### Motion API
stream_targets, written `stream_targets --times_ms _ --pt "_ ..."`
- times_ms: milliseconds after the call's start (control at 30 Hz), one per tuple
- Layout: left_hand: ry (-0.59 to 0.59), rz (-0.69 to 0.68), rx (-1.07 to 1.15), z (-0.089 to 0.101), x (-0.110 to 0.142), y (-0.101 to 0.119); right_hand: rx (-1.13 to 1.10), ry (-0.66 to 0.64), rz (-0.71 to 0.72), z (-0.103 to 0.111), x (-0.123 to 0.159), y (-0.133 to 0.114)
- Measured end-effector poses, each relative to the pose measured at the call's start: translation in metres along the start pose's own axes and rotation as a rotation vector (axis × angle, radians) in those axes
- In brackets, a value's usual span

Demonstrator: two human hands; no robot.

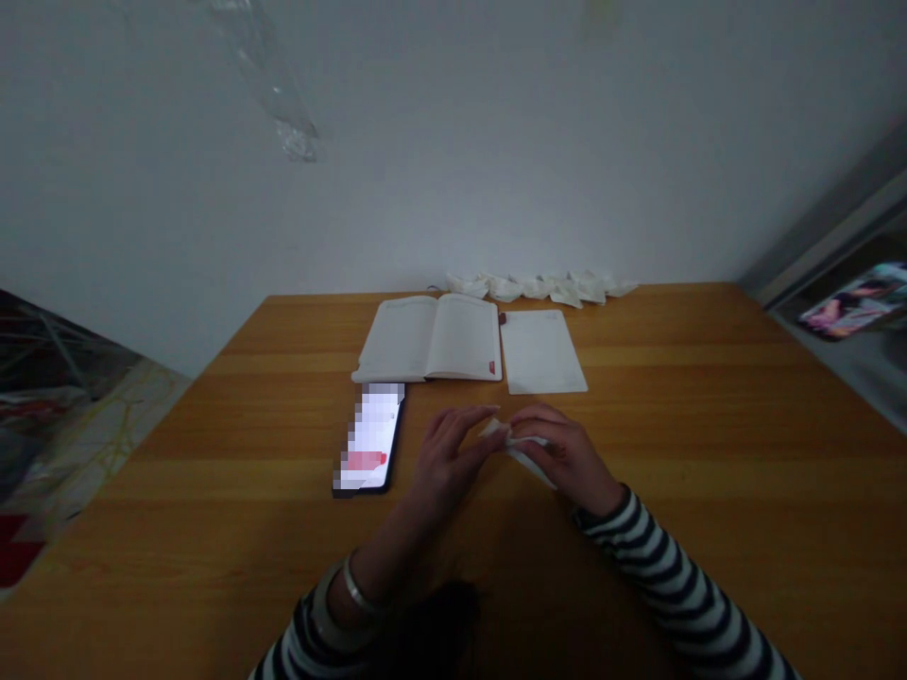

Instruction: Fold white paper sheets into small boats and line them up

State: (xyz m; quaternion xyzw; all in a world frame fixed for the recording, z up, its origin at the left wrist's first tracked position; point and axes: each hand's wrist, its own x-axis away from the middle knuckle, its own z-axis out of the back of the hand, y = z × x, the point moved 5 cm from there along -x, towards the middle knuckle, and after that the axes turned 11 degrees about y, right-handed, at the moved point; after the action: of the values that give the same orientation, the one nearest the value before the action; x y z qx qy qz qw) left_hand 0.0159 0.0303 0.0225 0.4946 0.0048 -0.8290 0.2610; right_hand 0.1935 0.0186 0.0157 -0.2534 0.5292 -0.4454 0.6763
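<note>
Over the wooden table (453,529), a small piece of white folded paper (531,457) is held between my two hands. My left hand (453,449) pinches its left end between thumb and fingers. Around its right part, the fingers of my right hand (567,455) are closed. The paper looks narrow and creased, and part of it is hidden behind the fingers. Just beyond my hands lie an open notebook (464,335) with blank-looking pages and, to its right, a loose white sheet (544,354).
A phone (368,439) with a lit screen lies left of my left hand. Along the wall at the table's back edge runs a row of several crumpled or folded white papers (539,286). Another lit screen (857,300) shows at the far right, off the table. Clear plastic (273,90) hangs on the wall.
</note>
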Motion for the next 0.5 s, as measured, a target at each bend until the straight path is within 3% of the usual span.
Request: stream_targets --times_ms 233,500 --pt "0.026 0.037 0.027 0.002 -0.005 0.001 0.021 0.061 0.071 -0.003 0.002 -0.005" --pt "0.028 0.177 -0.006 0.000 -0.004 -0.003 0.325 0.141 0.334 -0.006 0.010 -0.011"
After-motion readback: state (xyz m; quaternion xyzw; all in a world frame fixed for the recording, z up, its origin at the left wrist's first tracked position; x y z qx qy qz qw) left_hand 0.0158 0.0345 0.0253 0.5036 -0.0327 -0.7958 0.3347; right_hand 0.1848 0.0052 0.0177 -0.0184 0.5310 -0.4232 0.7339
